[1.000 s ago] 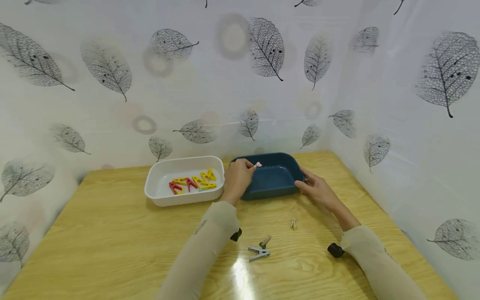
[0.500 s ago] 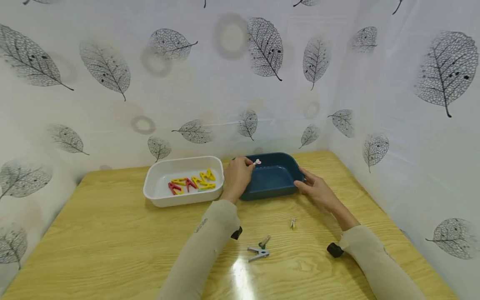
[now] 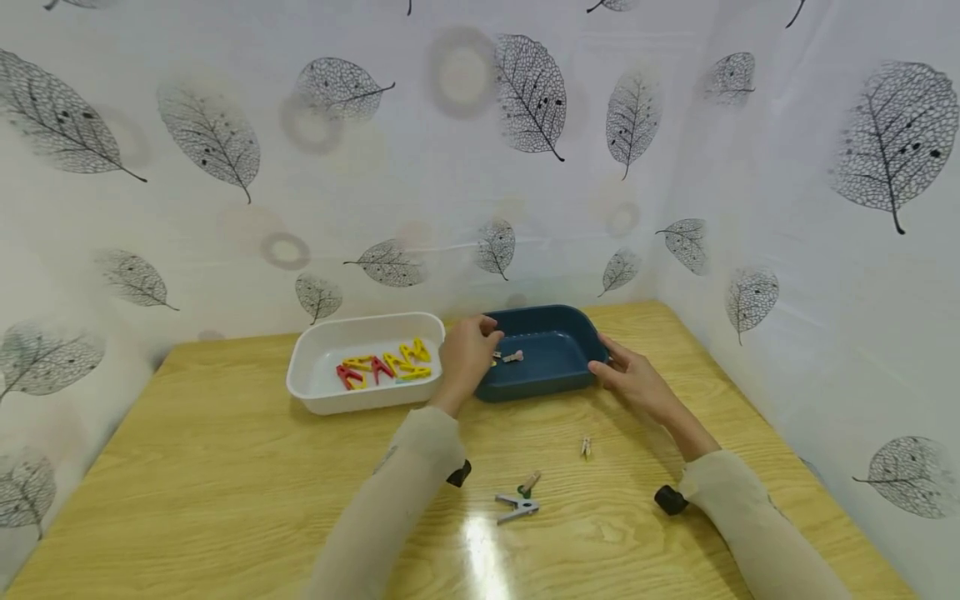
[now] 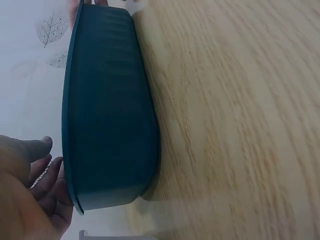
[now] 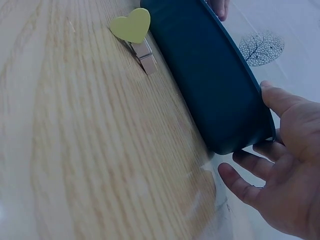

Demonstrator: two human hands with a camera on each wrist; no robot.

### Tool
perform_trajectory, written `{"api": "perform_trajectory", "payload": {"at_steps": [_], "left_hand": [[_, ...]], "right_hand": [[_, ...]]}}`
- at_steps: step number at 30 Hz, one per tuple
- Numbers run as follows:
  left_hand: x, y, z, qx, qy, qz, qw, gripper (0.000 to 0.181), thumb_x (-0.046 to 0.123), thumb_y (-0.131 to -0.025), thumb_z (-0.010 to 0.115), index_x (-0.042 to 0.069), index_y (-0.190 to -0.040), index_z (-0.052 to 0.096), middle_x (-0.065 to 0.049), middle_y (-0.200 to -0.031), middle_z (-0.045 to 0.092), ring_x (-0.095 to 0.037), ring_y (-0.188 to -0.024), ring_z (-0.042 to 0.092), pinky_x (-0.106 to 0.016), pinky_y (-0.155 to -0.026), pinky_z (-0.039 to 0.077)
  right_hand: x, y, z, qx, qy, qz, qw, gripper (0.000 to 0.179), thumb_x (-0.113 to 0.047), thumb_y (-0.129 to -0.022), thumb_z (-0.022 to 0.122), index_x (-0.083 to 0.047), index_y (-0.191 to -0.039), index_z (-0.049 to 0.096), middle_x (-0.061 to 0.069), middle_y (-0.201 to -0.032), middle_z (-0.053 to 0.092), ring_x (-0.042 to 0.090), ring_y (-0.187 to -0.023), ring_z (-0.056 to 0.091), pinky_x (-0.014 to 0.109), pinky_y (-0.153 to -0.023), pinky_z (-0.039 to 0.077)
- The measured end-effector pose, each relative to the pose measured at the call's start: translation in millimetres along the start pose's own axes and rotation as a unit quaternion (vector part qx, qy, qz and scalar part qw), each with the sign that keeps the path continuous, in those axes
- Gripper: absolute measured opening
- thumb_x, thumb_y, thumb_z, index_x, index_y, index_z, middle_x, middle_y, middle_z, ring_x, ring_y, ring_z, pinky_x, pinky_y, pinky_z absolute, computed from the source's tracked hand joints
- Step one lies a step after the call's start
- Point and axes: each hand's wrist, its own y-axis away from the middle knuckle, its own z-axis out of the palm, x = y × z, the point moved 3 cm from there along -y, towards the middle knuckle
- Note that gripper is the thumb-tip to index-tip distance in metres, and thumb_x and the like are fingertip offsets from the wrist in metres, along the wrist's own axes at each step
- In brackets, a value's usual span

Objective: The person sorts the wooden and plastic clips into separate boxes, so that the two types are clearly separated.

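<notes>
My left hand (image 3: 467,354) hovers over the left end of the dark blue basin (image 3: 540,387), thumb apart from the loosely bent fingers, holding nothing. Just right of its fingertips, a small wooden clothespin with a pink top (image 3: 513,357) lies on the basin floor. Another small piece beside it is partly hidden by the hand. At the basin's right end, my right hand (image 3: 633,383) grips the wall, its thumb at the rim and fingers around the outside. A wooden clothespin with a yellow heart (image 5: 131,25) lies on the table in front of the basin.
Left of the basin stands a white basin (image 3: 322,400) with several red and yellow clothespins (image 3: 382,365). Nearer on the table (image 3: 225,500) lie a grey clothespin (image 3: 517,506) and a wooden one with green (image 3: 529,483). A leaf-patterned curtain (image 3: 450,167) rises behind.
My left hand has let go of the pink-topped clothespin, which now lies inside the blue basin, and has drawn slightly left. My right hand has stayed at the basin's end.
</notes>
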Motion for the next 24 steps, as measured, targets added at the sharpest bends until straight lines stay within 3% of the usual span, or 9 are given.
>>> {"api": "perform_trajectory", "payload": {"at_steps": [6,7,14,19,21,24], "left_hand": [[0.1,15.6,-11.6,-0.001,0.013,0.031,0.9994,0.023,0.028,-0.098,0.074,0.013,-0.115,0.077,0.000,-0.104,0.078,-0.020,-0.090,0.071,-0.039,-0.072,0.055],[0.8,19.3,-12.9,-0.005,0.013,0.037,0.9992,0.023,0.028,-0.098,0.074,0.013,-0.115,0.077,0.001,-0.104,0.077,-0.020,-0.090,0.070,-0.038,-0.070,0.054],[6.8,44.4,-14.5,-0.038,0.009,0.088,0.9954,0.026,0.028,-0.100,0.072,0.011,-0.119,0.075,-0.001,-0.110,0.076,-0.017,-0.086,0.071,-0.029,-0.062,0.054],[10.4,59.1,-15.6,-0.046,-0.008,0.116,0.9922,0.024,0.030,-0.097,0.075,0.012,-0.113,0.077,0.000,-0.103,0.075,-0.013,-0.080,0.069,-0.025,-0.058,0.051],[10.0,64.5,-15.9,-0.046,-0.013,0.124,0.9911,0.022,0.030,-0.095,0.078,0.013,-0.109,0.077,0.001,-0.099,0.076,-0.012,-0.076,0.069,-0.024,-0.056,0.050],[7.0,73.0,-15.2,-0.058,-0.007,0.128,0.9900,0.021,0.028,-0.093,0.080,0.013,-0.107,0.078,0.001,-0.096,0.076,-0.011,-0.072,0.068,-0.023,-0.057,0.050]], "right_hand": [[0,0.5,0,-0.002,-0.002,0.004,1.0000,0.073,-0.027,-0.108,0.059,-0.009,-0.166,0.018,0.028,-0.100,0.065,0.037,-0.094,0.063,0.037,-0.083,0.054],[0,0.6,0,-0.001,0.000,0.002,1.0000,0.073,-0.027,-0.108,0.059,-0.009,-0.166,0.019,0.028,-0.106,0.065,0.036,-0.095,0.064,0.037,-0.083,0.055],[1,0.6,-1,-0.001,-0.009,0.008,0.9999,0.073,-0.026,-0.107,0.060,-0.009,-0.166,0.019,0.032,-0.108,0.061,0.035,-0.092,0.062,0.033,-0.079,0.053],[0,-0.2,-1,-0.002,-0.010,0.005,0.9999,0.074,-0.027,-0.107,0.061,-0.009,-0.166,0.019,0.029,-0.145,0.051,0.036,-0.108,0.061,0.034,-0.083,0.054],[0,-0.5,-1,-0.003,-0.009,0.004,0.9999,0.074,-0.027,-0.107,0.061,-0.009,-0.166,0.019,0.028,-0.148,0.049,0.037,-0.108,0.062,0.035,-0.083,0.055],[0,-0.6,0,-0.003,-0.008,0.006,1.0000,0.074,-0.027,-0.107,0.061,-0.008,-0.165,0.019,0.028,-0.129,0.059,0.037,-0.100,0.063,0.035,-0.082,0.055]]}}
